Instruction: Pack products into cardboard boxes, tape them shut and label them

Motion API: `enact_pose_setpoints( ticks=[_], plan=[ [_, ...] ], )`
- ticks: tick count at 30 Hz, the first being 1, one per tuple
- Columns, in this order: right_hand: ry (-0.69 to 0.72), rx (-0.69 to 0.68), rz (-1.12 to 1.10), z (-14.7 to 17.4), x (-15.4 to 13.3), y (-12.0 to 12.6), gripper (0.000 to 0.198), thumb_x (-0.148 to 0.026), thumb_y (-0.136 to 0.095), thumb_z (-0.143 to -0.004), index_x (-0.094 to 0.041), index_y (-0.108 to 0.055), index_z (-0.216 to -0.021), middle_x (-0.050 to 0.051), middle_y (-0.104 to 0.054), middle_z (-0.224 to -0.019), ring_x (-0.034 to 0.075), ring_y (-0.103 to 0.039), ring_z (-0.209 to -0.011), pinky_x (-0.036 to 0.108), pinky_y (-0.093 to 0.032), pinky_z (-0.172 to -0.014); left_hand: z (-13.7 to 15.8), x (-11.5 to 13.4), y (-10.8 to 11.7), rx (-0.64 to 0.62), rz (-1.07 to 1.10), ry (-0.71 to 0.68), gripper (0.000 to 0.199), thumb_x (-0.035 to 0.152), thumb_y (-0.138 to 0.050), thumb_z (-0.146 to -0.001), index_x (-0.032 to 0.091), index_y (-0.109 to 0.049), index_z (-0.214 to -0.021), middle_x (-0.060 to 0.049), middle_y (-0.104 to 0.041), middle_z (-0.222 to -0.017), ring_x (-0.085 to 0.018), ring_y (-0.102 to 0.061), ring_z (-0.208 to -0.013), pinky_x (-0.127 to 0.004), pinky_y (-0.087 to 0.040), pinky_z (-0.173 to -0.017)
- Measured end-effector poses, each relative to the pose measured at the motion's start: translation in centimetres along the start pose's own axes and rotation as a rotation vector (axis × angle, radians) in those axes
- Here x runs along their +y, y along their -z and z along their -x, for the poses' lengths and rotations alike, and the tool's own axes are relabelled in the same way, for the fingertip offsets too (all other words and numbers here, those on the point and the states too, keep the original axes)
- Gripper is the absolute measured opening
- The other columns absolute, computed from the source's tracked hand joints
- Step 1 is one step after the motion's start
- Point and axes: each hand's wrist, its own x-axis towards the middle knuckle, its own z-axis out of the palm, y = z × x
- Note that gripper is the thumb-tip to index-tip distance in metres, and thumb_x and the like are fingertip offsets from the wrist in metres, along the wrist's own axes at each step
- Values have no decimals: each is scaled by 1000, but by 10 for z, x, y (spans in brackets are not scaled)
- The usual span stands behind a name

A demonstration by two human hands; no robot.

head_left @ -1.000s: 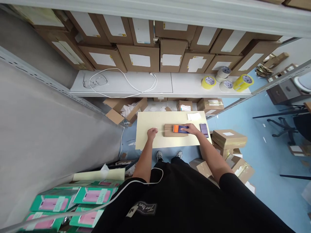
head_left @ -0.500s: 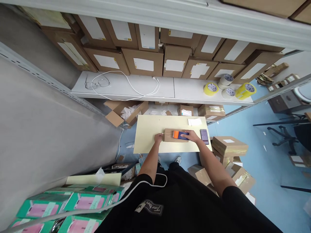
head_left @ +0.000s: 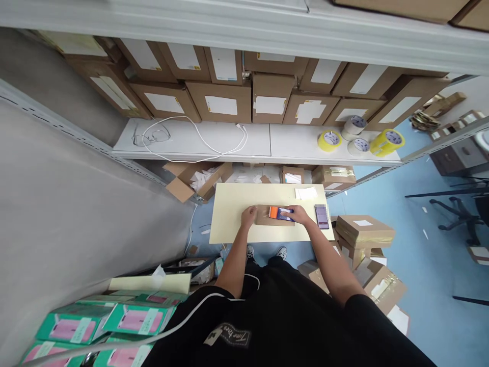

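A small brown cardboard box (head_left: pixel 263 219) lies on the pale yellow tabletop (head_left: pixel 229 232). My right hand (head_left: pixel 297 214) is closed around an orange and blue tape dispenser (head_left: pixel 275 212), which rests over the top of the box with its orange end pointing left. At the box's left end, my left hand (head_left: pixel 249 216) has its fingers pinched together. What they hold, if anything, is too small to make out. To the right of my right hand lies a phone (head_left: pixel 322 216), screen up.
White papers (head_left: pixel 306 192) lie at the table's back right. Behind stands a shelf (head_left: pixel 252 148) with a white cable, glasses, tape rolls (head_left: pixel 329 140) and labelled boxes (head_left: pixel 221 104). An open carton (head_left: pixel 198 181) is at the back left; stacked boxes (head_left: pixel 362 229) stand right.
The dispenser and my right hand have shifted slightly left over the box. My left hand stays at the box's left end, its fingers a little higher. The whole view has shifted slightly.
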Motion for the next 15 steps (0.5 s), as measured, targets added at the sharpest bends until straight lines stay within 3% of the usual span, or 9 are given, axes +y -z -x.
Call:
enact_pose_setpoints(
  ticks=[4,11,15],
  plan=[
    [6,-16,27,-6,2,2,56,-80,-72,-74,-25,-72,-65,4,-68,-64,21,-60,-63,31,-38,-61,0,9,-1,-96,-21,10,35,49,-61,-96,21,-80,-108,-9,-80,-110,-26,-74,-99,-34,-55,-90],
    [-7,-27,82,-12,4,0,55,-81,-74,-74,-27,-75,-65,7,-71,-67,25,-65,-69,32,-37,-62,14,8,-14,-50,-79,27,45,51,-48,-104,23,-75,-126,-10,-78,-121,-27,-72,-111,-35,-53,-94],
    [-36,-23,249,-3,32,27,56,-81,-72,-77,-25,-75,-69,11,-75,-75,28,-68,-75,32,-37,-63,12,7,-14,-90,-209,61,51,59,-50,-101,25,-74,-130,-12,-78,-121,-30,-72,-114,-36,-52,-97]
  ],
)
